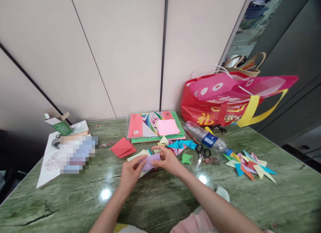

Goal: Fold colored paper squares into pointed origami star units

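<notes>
A small folded piece of purple paper is held between both hands above the green marbled table. My left hand pinches its left end between thumb and fingers. At the right end, my right hand grips it with the thumb in front. Loose pale yellow sheets lie just behind and below the paper, partly hidden by the hands. Left of them sits a red folded sheet. Blue folded paper pieces and a green folded piece lie to the right.
Black-handled scissors and a plastic bottle lie right of the hands. Behind stand stacked paper packs with pink squares on top. Further right are a star-shaped paper model and a red gift bag. A white board lies left.
</notes>
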{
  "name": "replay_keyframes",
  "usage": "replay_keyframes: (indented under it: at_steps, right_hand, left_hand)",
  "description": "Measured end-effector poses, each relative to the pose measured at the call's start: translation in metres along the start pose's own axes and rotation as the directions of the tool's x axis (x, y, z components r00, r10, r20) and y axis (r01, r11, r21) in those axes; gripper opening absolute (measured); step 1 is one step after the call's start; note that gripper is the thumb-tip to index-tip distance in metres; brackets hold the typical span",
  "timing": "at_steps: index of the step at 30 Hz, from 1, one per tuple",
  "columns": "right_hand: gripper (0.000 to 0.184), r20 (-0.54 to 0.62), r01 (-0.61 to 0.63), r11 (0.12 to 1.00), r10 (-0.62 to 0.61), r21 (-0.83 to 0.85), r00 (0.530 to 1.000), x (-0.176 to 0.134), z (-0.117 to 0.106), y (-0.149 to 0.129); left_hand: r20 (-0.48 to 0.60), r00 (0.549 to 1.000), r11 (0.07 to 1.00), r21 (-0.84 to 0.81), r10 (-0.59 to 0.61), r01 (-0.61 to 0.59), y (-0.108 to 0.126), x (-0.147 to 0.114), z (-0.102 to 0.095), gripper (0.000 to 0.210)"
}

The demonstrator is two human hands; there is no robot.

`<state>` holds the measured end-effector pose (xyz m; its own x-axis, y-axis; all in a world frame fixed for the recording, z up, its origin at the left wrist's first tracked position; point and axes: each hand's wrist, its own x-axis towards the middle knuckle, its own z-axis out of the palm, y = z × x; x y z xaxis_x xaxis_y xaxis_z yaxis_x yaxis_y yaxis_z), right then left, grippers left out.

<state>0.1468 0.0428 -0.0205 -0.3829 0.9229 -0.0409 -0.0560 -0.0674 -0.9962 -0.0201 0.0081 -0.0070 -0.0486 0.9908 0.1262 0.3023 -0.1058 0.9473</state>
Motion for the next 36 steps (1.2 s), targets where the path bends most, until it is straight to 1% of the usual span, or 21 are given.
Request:
replay_keyframes:
  at_steps: [2,4,6,7,9,11,15,19,22,25,28,30,32,34,36]
  right_hand:
    - [0.046,-0.018,-0.015,1.000,0.015,-0.012,1.000,-0.001,0.004,0.001]
    - [0.041,-0.068,0.006,0.999,-0.008,-0.036,0.998,-0.002,0.005,0.001]
    - [0.036,-0.111,0.037,0.998,-0.043,-0.056,0.993,-0.002,0.005,-0.001]
    - [0.035,-0.124,0.046,0.997,-0.053,-0.058,0.991,-0.002,0.005,-0.002]
    - [0.034,-0.136,0.055,0.997,-0.063,-0.062,0.989,-0.002,0.005,-0.003]
    - [0.031,-0.133,0.063,0.995,-0.073,-0.081,0.988,-0.003,0.007,-0.004]
    - [0.029,-0.110,0.070,0.992,-0.081,-0.104,0.991,-0.004,0.009,-0.001]
    - [0.030,-0.107,0.073,0.992,-0.084,-0.105,0.991,-0.003,0.008,0.001]
    - [0.028,-0.115,0.087,0.988,-0.102,-0.124,0.988,-0.003,0.008,-0.001]
    - [0.028,-0.121,0.070,0.989,-0.085,-0.129,0.989,-0.002,0.006,-0.003]
    - [0.031,-0.126,0.052,0.991,-0.068,-0.125,0.990,0.000,-0.001,-0.004]
    - [0.033,-0.146,0.063,0.990,-0.081,-0.123,0.986,0.002,-0.007,-0.004]
    - [0.035,-0.153,0.068,0.992,-0.084,-0.105,0.985,0.004,-0.012,-0.003]
    - [0.036,-0.149,0.077,0.992,-0.091,-0.096,0.985,0.005,-0.013,-0.002]
    - [0.034,-0.146,0.096,0.989,-0.112,-0.114,0.983,0.005,-0.013,0.000]
  left_hand:
    - [0.050,0.997,0.993,-0.105,-0.052,0.058,0.003,-0.001,0.002,0.040]
    - [0.110,0.989,0.971,-0.207,-0.102,0.123,0.007,-0.002,0.003,0.061]
    - [0.164,0.975,0.952,-0.242,-0.148,0.185,0.010,-0.002,0.003,0.075]
    - [0.181,0.968,0.947,-0.240,-0.172,0.213,0.010,-0.003,0.004,0.077]
    - [0.197,0.958,0.940,-0.230,-0.207,0.250,0.009,-0.003,0.005,0.074]
    - [0.183,0.958,0.939,-0.228,-0.219,0.258,0.008,-0.003,0.005,0.068]
    - [0.146,0.969,0.953,-0.203,-0.200,0.227,0.009,-0.002,0.005,0.053]
    - [0.141,0.976,0.966,-0.176,-0.163,0.187,0.010,-0.001,0.005,0.040]
    - [0.121,0.980,0.968,-0.179,-0.157,0.177,0.009,-0.001,0.006,0.039]
    - [0.087,0.982,0.963,-0.196,-0.169,0.183,0.008,0.000,0.004,0.039]
    - [0.007,0.989,0.968,-0.203,-0.145,0.144,0.007,0.003,-0.003,0.034]
    - [-0.093,0.987,0.970,-0.218,-0.132,0.110,0.006,0.006,-0.009,0.031]
    - [-0.169,0.975,0.962,-0.256,-0.142,0.095,0.005,0.009,-0.014,0.030]
    - [-0.191,0.969,0.951,-0.292,-0.158,0.098,0.004,0.010,-0.016,0.028]
    - [-0.158,0.970,0.942,-0.309,-0.183,0.127,0.005,0.009,-0.013,0.029]
